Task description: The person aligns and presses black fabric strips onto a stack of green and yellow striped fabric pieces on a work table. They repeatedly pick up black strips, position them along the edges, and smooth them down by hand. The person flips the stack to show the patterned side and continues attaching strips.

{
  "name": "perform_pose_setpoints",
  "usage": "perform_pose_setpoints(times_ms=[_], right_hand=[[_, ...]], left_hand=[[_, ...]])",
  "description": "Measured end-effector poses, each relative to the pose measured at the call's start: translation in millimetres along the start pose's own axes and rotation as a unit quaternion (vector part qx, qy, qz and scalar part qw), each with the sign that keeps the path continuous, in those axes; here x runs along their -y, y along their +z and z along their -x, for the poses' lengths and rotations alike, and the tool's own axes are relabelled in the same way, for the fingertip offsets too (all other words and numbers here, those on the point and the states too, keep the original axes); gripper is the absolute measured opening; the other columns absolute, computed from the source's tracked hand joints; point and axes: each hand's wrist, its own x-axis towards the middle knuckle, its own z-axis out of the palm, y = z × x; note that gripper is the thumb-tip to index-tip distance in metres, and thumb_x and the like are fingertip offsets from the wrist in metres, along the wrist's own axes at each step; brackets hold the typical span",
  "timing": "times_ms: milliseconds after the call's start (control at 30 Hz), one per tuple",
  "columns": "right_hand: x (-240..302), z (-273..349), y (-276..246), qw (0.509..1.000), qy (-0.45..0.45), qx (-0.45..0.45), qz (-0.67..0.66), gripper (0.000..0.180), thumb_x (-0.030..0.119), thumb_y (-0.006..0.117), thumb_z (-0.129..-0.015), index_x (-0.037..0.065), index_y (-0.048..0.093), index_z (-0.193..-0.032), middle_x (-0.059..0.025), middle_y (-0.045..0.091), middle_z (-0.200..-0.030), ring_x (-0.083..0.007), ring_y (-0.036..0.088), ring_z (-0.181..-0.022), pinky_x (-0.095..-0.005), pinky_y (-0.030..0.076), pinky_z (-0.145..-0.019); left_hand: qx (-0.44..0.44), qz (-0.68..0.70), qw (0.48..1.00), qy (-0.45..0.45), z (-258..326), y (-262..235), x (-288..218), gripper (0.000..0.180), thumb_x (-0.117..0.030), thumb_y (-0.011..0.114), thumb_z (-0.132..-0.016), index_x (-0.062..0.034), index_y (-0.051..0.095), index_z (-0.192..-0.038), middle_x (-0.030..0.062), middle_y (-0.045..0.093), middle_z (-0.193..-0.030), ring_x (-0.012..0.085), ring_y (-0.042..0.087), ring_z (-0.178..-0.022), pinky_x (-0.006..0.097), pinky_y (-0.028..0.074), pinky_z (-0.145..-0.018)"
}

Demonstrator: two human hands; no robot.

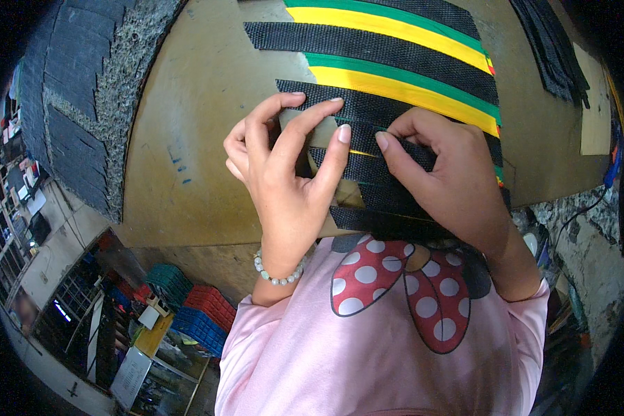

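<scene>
A coarse-woven black strip [359,139] is pinched by the right hand [447,163]; the left hand [284,166] is spread, fingers curved

"Furniture?"
"Brown tabletop [187,118], marked in blue."
"Right side?"
"Wall [598,253], grey, surface patchy."
"Left side?"
"Barred grille [5,232] at the edge; crates [209,306] in green, red and blue, lower down."
"Lighting?"
"Bright white strip [62,310], lower left."

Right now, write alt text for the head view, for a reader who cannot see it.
A person's left hand, fingers spread, and right hand, thumb and finger close together, are over black woven straps laid in rows on a brownish work surface. Green-and-yellow strips lie between some straps.
</scene>
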Motion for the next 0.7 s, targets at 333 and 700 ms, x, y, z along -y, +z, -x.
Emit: perform_pose_setpoints(times_ms=[333, 700], right_hand=[[-0.5, -1.1, -0.4, 1.000, -0.007, -0.004, 0.010, 0.017, 0.012, 0.069, -0.089, -0.005, 0.065, -0.089, -0.0145, 0.069, -0.076, -0.0144, 0.068, -0.068, -0.0263, 0.049, -0.061], [3.4, 4.2, -6.7, 0.997, -0.028, -0.034, 0.057, 0.018, 0.014, 0.071, -0.088, -0.003, 0.066, -0.086, -0.0127, 0.069, -0.073, -0.0154, 0.068, -0.066, -0.0265, 0.049, -0.060]], left_hand=[[-0.002, -0.004, 1.000, 0.004, -0.2, 0.1, 0.7, 0.025, -0.023, 0.079, -0.077, -0.0214, 0.076, -0.101, -0.0007, 0.058, -0.117, 0.0243, 0.043, -0.112, 0.040, 0.028, -0.100], [-0.019, -0.014, 1.000, 0.005, 1.1, 4.1, -2.2, 0.024, -0.022, 0.079, -0.076, -0.0212, 0.076, -0.100, -0.0005, 0.058, -0.118, 0.0255, 0.042, -0.112, 0.041, 0.029, -0.099]])
